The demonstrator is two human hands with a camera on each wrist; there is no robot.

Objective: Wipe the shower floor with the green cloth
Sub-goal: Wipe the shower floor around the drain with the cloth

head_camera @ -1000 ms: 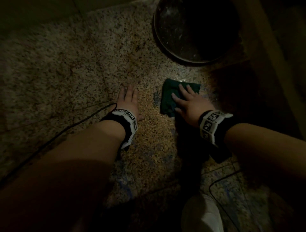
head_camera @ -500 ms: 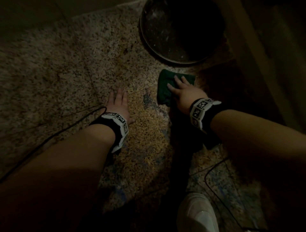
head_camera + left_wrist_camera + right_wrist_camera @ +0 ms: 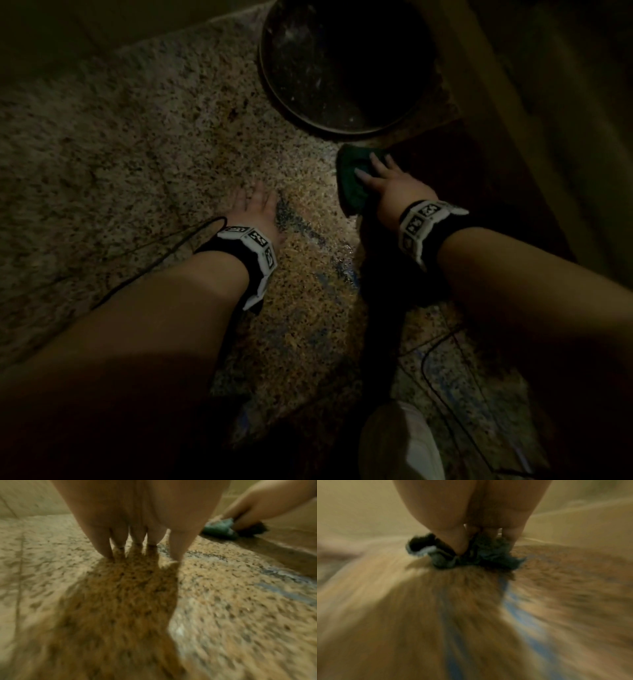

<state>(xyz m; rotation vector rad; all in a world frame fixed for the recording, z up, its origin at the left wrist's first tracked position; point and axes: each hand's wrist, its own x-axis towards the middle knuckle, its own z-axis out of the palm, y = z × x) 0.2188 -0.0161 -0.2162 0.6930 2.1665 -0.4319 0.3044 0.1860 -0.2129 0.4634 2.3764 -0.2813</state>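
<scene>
Green cloth (image 3: pixel 351 186), a dark crumpled rag, is lying on the speckled granite-patterned shower floor (image 3: pixel 137 144), just in front of a round dark metal basin (image 3: pixel 342 65) that is sitting at the floor's far edge. The right hand (image 3: pixel 394 186) is pressing down on the cloth with its fingers (image 3: pixel 376 162) stretched forward over it; in the right wrist view the thumb and fingertips are digging into the bunched fabric (image 3: pixel 481 551), though heavy blur is hiding the finer details of the hold. The left hand (image 3: pixel 255 210) is resting flat on the bare floor, well to the left of the cloth, with its fingers (image 3: pixel 102 545) straight and slightly spread and their tips touching the stone. Wet, bluish streaks (image 3: pixel 301 229) are showing on the floor between the two hands. Both wrists are wearing black bands with white marker blocks (image 3: pixel 255 246), and a thin black cable (image 3: pixel 164 253) is trailing across the floor from the left one. A white shoe (image 3: pixel 400 442) is showing at the bottom edge.
</scene>
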